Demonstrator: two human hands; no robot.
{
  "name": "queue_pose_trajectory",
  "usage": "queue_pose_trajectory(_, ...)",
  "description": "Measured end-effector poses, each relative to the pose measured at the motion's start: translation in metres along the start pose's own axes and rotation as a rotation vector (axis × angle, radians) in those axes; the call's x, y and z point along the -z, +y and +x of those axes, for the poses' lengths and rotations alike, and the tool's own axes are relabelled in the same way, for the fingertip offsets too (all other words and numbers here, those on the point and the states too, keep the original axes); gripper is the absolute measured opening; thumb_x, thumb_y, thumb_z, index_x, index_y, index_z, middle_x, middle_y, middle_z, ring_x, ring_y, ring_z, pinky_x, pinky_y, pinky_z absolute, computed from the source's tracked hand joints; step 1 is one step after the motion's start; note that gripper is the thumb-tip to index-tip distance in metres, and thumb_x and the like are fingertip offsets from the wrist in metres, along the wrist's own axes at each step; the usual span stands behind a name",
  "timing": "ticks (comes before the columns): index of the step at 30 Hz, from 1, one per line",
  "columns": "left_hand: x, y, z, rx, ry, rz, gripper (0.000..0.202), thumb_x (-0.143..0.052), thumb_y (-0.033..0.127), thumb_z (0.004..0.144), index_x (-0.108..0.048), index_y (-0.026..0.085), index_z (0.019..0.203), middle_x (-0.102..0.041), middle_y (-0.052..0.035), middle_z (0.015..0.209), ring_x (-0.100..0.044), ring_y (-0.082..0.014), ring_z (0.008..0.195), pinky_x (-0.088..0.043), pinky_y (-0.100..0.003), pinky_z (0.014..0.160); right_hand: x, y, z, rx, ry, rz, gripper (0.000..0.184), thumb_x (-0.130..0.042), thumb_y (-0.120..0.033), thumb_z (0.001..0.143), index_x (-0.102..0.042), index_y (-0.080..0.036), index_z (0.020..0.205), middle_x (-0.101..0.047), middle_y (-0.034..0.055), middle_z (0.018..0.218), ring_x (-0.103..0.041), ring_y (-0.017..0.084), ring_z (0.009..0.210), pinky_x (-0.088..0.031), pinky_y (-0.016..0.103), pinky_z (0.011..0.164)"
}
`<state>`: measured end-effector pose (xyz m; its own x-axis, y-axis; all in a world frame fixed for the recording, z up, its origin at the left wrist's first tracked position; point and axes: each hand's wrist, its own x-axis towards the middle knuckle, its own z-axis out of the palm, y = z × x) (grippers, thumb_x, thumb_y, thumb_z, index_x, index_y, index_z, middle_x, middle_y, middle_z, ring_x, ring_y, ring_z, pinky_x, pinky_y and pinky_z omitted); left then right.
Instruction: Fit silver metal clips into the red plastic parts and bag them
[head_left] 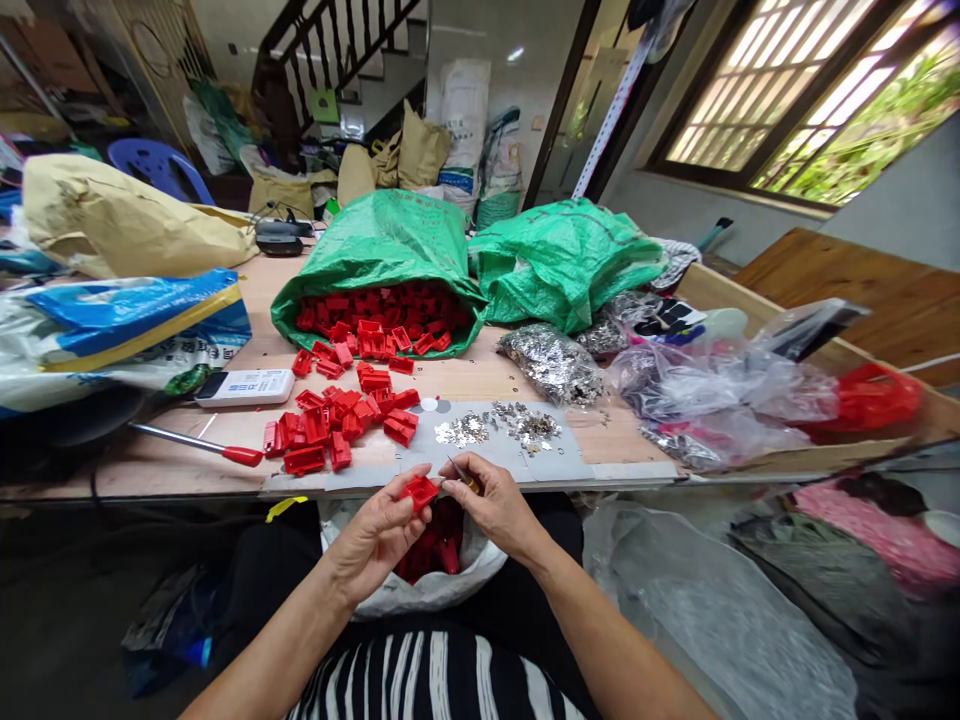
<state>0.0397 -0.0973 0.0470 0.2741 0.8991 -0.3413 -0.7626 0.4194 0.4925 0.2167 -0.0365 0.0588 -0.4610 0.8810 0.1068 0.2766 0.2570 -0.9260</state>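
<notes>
Over the table's front edge, my left hand (382,528) pinches a small red plastic housing (419,491), its hollow side facing up. My right hand (496,502) is closed round a slim pointed tool (466,476), dark with a yellowish part; its exact kind is unclear. The right fingertips meet the right end of the housing, and anything tiny between them is too small to make out. Beneath both hands, a white sack (476,572) on the lap holds more red parts (448,555). Small silvery metal pieces (534,425) lie in loose heaps just beyond the hands.
A pile of red housings (330,420) lies left of the metal pieces. Behind it, a green woven sack (390,240) spills more. Bagged metal pieces (551,362) and clear plastic bags (720,375) crowd the right. A red-tipped lever (241,456) juts in from the left.
</notes>
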Motion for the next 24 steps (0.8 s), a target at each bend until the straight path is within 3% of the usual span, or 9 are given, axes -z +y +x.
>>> queue_pose_trajectory(3,-0.001,-0.003,0.0,-0.035,0.032,0.077,0.045,-0.073,0.012,0.073,-0.062,0.02,0.115,-0.069,-0.0044,0.099,-0.063,-0.0074,0.071,-0.051,-0.018,0.071,-0.004,0.002,-0.002,-0.016,0.002,0.018,0.01,-0.058,-0.027,0.085,-0.061,-0.019,0.083,-0.058,-0.0026,0.072,-0.048,0.011,0.064,-0.039,0.022,0.062)
queue_pose_trajectory(8,0.001,-0.008,0.0,-0.109,0.039,0.195,0.025,-0.064,0.031,0.082,-0.066,0.015,0.102,-0.07,-0.0077,0.096,-0.066,-0.0163,0.08,-0.05,-0.025,0.071,-0.008,0.006,-0.007,-0.026,0.01,0.063,0.008,-0.057,-0.026,0.085,-0.06,-0.019,0.084,-0.058,-0.0031,0.072,-0.049,0.011,0.064,-0.04,0.022,0.062)
queue_pose_trajectory(11,0.001,-0.008,0.001,-0.127,0.034,0.241,0.029,-0.06,0.035,0.085,-0.067,0.013,0.102,-0.068,-0.0087,0.097,-0.065,-0.0166,0.08,-0.051,-0.026,0.07,-0.009,0.006,-0.01,-0.031,0.022,0.054,0.007,-0.057,-0.025,0.085,-0.06,-0.019,0.083,-0.058,-0.0028,0.073,-0.05,0.011,0.067,-0.04,0.021,0.063)
queue_pose_trajectory(16,-0.004,-0.009,0.005,-0.181,0.07,0.298,0.034,-0.061,0.039,0.084,-0.06,0.019,0.112,-0.065,-0.0029,0.084,-0.062,-0.0134,0.072,-0.05,-0.023,0.061,-0.008,0.002,-0.015,-0.008,0.027,0.01,0.007,-0.057,-0.022,0.085,-0.061,-0.018,0.082,-0.061,-0.0012,0.077,-0.055,0.013,0.072,-0.042,0.023,0.068)
queue_pose_trajectory(24,-0.012,-0.007,0.01,-0.252,0.094,0.363,0.045,-0.064,0.045,0.08,-0.06,0.02,0.117,-0.06,0.0002,0.075,-0.059,-0.0126,0.067,-0.049,-0.021,0.054,-0.004,-0.001,-0.018,0.074,0.049,-0.089,0.006,-0.055,-0.018,0.086,-0.06,-0.019,0.083,-0.061,0.0004,0.079,-0.054,0.013,0.07,-0.042,0.024,0.066)
